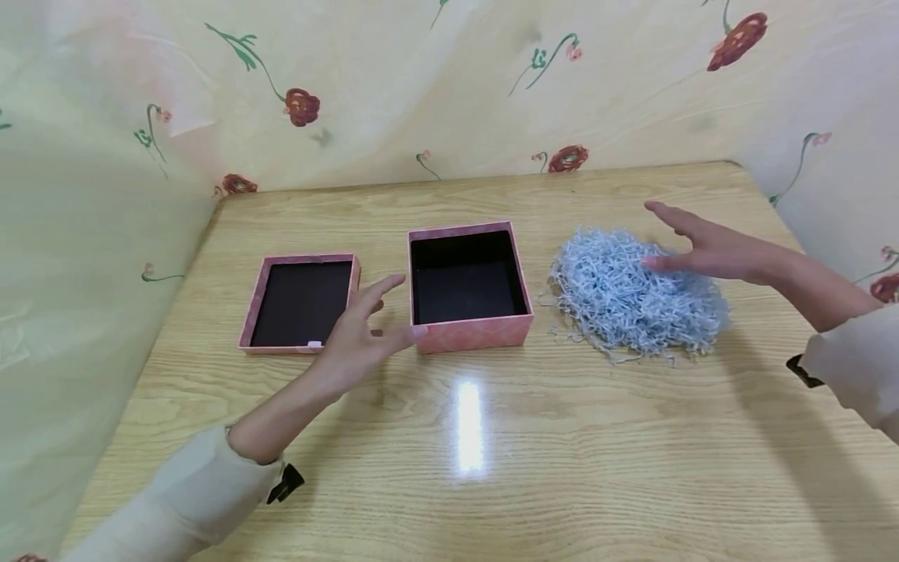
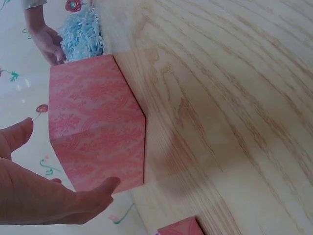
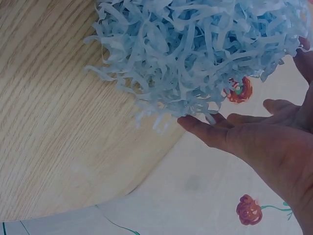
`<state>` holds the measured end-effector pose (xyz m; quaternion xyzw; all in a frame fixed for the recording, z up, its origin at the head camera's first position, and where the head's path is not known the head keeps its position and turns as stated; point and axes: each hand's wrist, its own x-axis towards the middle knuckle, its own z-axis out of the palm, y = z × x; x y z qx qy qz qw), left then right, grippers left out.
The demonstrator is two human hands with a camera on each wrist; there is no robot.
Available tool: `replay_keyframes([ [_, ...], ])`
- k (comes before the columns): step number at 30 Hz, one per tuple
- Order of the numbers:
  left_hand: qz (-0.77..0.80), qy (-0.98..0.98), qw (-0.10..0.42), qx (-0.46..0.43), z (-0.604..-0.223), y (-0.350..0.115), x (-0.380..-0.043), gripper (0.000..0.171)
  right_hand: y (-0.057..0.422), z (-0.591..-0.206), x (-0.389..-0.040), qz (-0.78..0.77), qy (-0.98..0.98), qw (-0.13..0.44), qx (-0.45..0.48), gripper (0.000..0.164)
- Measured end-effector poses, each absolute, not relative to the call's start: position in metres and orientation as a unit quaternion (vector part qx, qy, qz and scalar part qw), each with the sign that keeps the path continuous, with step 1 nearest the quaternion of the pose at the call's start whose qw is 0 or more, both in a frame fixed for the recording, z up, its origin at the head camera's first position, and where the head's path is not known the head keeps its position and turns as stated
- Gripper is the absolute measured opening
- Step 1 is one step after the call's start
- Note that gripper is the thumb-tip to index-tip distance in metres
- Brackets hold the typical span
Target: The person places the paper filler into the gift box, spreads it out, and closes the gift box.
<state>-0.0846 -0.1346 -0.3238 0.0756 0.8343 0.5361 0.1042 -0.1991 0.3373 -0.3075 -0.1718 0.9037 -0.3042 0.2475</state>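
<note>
We've L hand (image 1: 358, 336) by pink box (image 1: 477, 334), R hand (image 1: 712, 248) by blue shredded paper (image 1: 625, 304) on bench (image 1: 597, 445), R of box; both grips loose, empty. Paper's prob. v. light, springy; we'd scoop low.

1. Head view: bright, evenly lit; we log a white glare strip (image 1: 470, 427) on the desk (image 1: 597, 468), roughly midway between its left and right edges.
2. A soft-edged shadow (image 1: 794, 445) falls near the desk's right edge.
3. Left wrist view: we note greyer, hazier light.
4. Right wrist view: dimmer, slightly soft.
</note>
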Motion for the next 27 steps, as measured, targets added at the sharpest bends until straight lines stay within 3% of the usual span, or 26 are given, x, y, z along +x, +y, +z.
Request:
replay_keyframes([
  [16,0.571,0.806,0.132,0.080,-0.327,-0.128,-0.091,0.074,0.332,-0.316,-0.196,-0.311,0.889,0.268,-0.201,0.103],
  [27,0.572,0.803,0.150,0.068,-0.331,-0.125,-0.093,0.076,0.327,-0.331,-0.192,-0.279,0.894,0.252,-0.243,0.109],
])
